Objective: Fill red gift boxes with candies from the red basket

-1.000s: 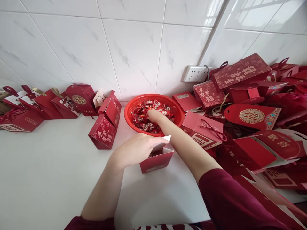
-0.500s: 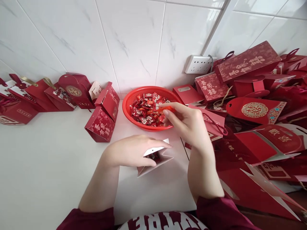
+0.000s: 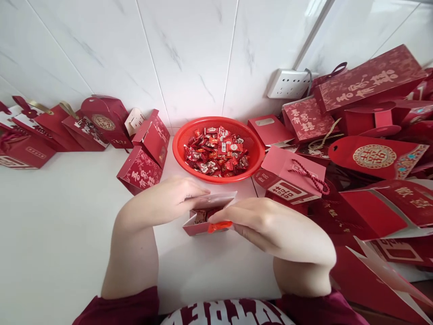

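A small red box (image 3: 196, 229) with its top open stands on the white table in front of me, and wrapped candies show inside. My left hand (image 3: 172, 198) grips the box at its back left edge, the fingertips partly hidden behind the flap. Over the box's right side, my right hand (image 3: 253, 219) pinches a bright orange-red wrapped candy (image 3: 219, 226) at the opening. Just behind the box sits a red plastic basket (image 3: 181, 160) holding a pile of wrapped candies (image 3: 216, 151).
Red boxes and bags line the wall at the left, with two patterned boxes (image 3: 142, 171) nearest the basket. A large heap of red gift boxes (image 3: 368, 90) fills the right side. A white power strip (image 3: 289, 84) is against the wall.
My right hand has moved from above the basket down to the box with the orange-red candy. The box and my left hand have shifted slightly left, and the view has shifted a little.
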Action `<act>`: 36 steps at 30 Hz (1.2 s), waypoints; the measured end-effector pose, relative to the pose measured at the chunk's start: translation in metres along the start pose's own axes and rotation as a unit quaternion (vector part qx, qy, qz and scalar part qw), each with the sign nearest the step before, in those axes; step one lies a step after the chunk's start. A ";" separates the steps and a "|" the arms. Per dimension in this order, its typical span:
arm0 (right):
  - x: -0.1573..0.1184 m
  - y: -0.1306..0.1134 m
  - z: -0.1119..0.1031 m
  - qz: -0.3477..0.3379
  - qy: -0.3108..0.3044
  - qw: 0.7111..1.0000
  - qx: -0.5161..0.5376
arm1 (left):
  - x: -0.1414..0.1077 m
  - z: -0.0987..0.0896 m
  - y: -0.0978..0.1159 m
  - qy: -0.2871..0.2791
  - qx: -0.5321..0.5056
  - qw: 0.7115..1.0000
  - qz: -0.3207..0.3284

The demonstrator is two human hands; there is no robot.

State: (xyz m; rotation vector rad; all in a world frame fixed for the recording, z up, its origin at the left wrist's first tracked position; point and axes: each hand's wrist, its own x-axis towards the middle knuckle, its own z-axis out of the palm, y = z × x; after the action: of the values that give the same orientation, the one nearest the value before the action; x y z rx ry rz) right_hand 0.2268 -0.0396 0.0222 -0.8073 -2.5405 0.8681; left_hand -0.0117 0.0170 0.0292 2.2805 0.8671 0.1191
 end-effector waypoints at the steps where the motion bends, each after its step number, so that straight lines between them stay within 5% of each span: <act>1: -0.001 -0.001 0.000 0.002 -0.013 1.000 -0.004 | 0.001 0.001 0.000 0.020 0.013 1.000 0.017; 6: -0.004 -0.002 0.005 0.022 -0.079 0.995 -0.052 | 0.006 0.004 -0.006 0.054 0.040 0.996 0.053; 17: 0.000 0.004 0.010 0.057 -0.063 0.996 -0.026 | 0.010 -0.001 -0.019 0.056 0.008 0.998 -0.022; 22: 0.000 0.009 0.006 0.043 0.007 0.998 -0.049 | 0.018 0.002 -0.022 0.086 0.018 0.995 -0.050; 29: 0.013 0.014 0.003 -0.017 0.265 0.964 -0.027 | 0.024 0.005 -0.023 0.091 -0.007 0.994 -0.059; 36: 0.023 0.037 0.007 -0.006 0.174 0.979 -0.102 | 0.032 0.008 -0.032 0.088 -0.059 0.993 -0.060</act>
State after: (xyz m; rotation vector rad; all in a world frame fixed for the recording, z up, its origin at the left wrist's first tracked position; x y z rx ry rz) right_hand 0.2202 -0.0046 -0.0039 -0.9145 -2.3394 0.4201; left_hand -0.0017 0.0491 -0.0019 2.1256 1.0582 0.3138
